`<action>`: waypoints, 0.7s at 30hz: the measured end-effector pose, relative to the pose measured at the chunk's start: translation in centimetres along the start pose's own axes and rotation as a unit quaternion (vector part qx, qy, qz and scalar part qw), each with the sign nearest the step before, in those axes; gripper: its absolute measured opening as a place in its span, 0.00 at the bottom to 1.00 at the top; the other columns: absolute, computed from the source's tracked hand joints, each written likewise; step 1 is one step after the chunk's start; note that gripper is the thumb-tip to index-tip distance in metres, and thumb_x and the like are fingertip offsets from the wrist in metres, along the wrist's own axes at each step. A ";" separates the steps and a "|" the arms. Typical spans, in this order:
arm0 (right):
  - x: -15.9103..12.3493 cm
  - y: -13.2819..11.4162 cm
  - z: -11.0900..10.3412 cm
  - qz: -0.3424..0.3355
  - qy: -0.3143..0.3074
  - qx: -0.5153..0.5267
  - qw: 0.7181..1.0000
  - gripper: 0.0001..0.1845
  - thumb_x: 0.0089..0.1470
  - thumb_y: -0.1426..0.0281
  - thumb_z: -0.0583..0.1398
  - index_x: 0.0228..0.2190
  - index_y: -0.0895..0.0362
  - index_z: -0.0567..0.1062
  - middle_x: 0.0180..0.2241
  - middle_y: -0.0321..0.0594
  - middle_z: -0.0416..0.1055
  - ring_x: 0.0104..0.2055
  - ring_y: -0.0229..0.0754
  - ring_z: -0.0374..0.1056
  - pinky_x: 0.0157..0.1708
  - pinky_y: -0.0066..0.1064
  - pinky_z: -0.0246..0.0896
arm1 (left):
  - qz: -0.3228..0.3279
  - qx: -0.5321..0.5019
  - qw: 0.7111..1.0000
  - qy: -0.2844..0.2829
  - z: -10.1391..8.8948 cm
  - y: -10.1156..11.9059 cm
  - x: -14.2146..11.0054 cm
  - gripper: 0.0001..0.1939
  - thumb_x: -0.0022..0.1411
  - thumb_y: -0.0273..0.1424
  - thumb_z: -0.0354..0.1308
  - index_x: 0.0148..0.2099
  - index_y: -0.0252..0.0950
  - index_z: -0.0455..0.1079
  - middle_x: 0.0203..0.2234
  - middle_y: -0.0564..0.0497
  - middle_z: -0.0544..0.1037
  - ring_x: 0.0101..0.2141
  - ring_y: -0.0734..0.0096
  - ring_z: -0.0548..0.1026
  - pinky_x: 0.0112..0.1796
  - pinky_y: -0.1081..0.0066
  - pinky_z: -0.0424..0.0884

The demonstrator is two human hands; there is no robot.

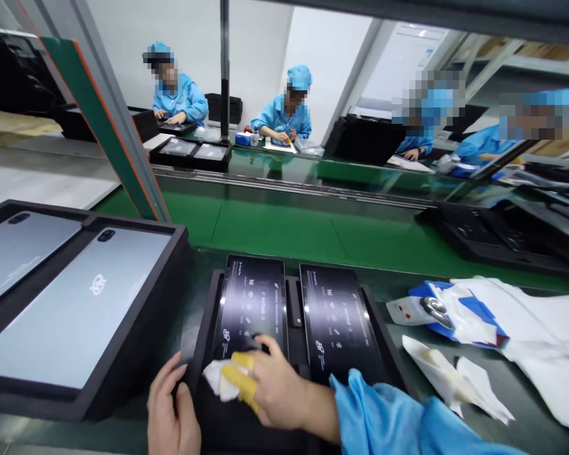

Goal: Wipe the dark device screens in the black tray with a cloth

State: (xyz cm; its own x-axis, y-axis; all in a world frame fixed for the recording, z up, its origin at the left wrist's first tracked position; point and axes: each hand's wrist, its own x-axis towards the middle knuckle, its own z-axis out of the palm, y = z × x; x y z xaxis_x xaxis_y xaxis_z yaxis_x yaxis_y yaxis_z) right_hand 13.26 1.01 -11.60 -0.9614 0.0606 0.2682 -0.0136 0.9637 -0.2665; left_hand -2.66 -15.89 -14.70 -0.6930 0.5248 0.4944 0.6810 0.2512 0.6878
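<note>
My right hand (277, 382), with yellow finger cots on its fingers, grips a crumpled white wipe (222, 379). It is over the lower end of the left tablet (253, 297), which lies screen up with printed text in a black foam tray (294, 303). A second tablet (336, 309) rests beside it, also face up. My left hand (173, 407) is at the tray's near left edge with thumb and fingers apart, holding nothing; whether it touches the tray I cannot tell.
At left, another black tray (137, 354) holds two silver tablets, backs up. At right lie a blue box (455, 316) with white wipes, a clear pump bottle (410, 311), a used wipe (455, 379) and white sheeting (545, 341). Co-workers sit beyond the green belt (284, 227).
</note>
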 end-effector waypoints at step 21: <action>-4.4 1.6 -2.6 0.154 0.110 0.023 0.982 0.25 0.63 0.64 0.59 0.61 0.49 0.67 0.54 0.45 0.75 0.54 0.48 0.69 0.67 0.55 0.30 | -0.034 0.004 0.999 -0.020 -0.1 1.0 1.2 0.15 0.65 0.42 0.50 0.46 0.38 0.68 0.48 0.38 0.75 0.50 0.46 0.73 0.52 0.39 0.67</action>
State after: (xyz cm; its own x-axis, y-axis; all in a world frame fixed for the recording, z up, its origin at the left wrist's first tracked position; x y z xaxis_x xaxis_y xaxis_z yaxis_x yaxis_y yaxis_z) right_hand 18.15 2.93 -10.74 -0.8389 0.4069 0.3614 0.2514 0.8787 -0.4058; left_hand -2.84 -15.07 -13.29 -0.7273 0.5387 0.4253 0.6353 0.2940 0.7141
